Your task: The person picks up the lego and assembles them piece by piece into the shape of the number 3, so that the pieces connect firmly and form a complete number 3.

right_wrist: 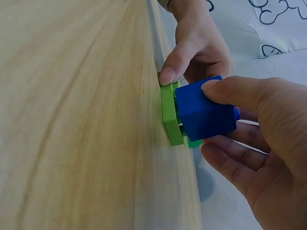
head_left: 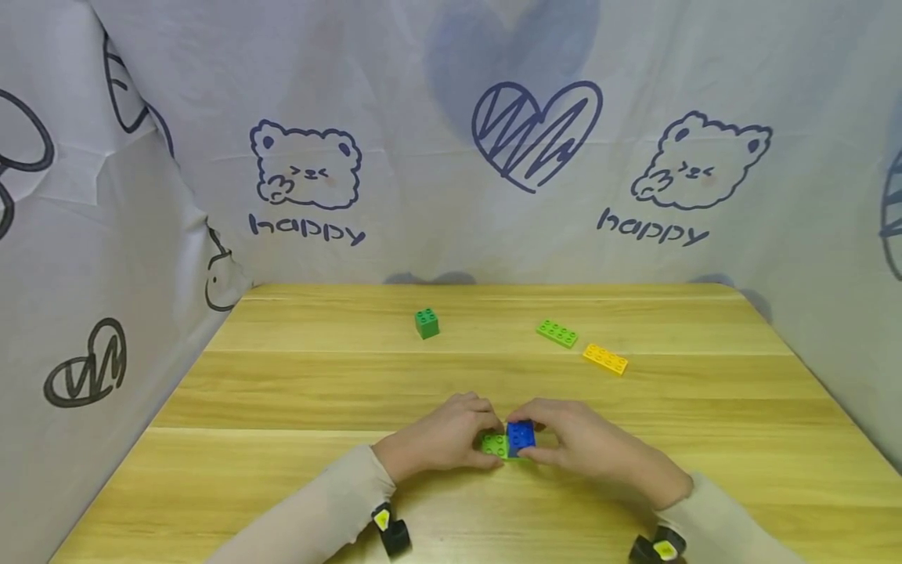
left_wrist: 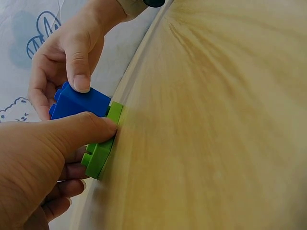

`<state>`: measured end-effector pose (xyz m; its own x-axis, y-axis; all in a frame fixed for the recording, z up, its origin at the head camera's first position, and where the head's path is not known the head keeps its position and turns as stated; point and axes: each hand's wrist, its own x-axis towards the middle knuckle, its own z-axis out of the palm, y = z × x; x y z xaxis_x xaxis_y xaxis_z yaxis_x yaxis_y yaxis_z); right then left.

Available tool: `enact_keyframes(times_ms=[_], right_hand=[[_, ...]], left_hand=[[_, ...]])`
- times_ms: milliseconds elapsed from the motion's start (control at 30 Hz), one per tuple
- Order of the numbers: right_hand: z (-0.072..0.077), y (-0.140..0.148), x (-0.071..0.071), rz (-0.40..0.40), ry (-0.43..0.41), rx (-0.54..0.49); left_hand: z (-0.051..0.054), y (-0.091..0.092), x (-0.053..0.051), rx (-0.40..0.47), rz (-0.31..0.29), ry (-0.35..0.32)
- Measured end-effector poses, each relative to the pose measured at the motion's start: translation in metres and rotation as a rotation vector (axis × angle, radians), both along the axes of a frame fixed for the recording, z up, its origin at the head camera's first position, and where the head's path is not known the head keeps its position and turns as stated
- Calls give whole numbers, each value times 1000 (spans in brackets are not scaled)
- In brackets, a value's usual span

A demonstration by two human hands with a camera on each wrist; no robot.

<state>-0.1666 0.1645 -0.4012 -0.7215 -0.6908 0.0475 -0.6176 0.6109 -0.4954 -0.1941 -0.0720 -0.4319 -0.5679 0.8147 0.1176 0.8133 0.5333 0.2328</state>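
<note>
A blue brick (head_left: 521, 438) sits over the right part of a light green flat brick (head_left: 495, 446) near the table's front. My right hand (head_left: 599, 446) pinches the blue brick between thumb and fingers; in the right wrist view the blue brick (right_wrist: 204, 110) is slightly tilted against the green one (right_wrist: 171, 115), a narrow gap showing at one edge. My left hand (head_left: 447, 439) grips the green brick's left part, its thumb along the near side, as the left wrist view shows on the green brick (left_wrist: 100, 155).
On the wooden table (head_left: 317, 392), a dark green brick (head_left: 426, 323) stands at the back. Another light green flat brick (head_left: 557, 333) and a yellow flat brick (head_left: 604, 359) lie back right. A printed white cloth (head_left: 423, 172) hangs behind and at the sides.
</note>
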Motion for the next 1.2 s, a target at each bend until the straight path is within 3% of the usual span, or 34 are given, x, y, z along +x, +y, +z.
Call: enact_keyframes(times_ms=[367, 933, 1200], right_hand=[[-4, -2, -5, -9, 4, -18], [-10, -1, -8, -49, -78, -69], [-10, 1, -7, -55, -12, -10]], left_hand=[[1, -1, -2, 11, 2, 9], [0, -2, -1, 15, 23, -31], [0, -1, 0, 16, 22, -25]])
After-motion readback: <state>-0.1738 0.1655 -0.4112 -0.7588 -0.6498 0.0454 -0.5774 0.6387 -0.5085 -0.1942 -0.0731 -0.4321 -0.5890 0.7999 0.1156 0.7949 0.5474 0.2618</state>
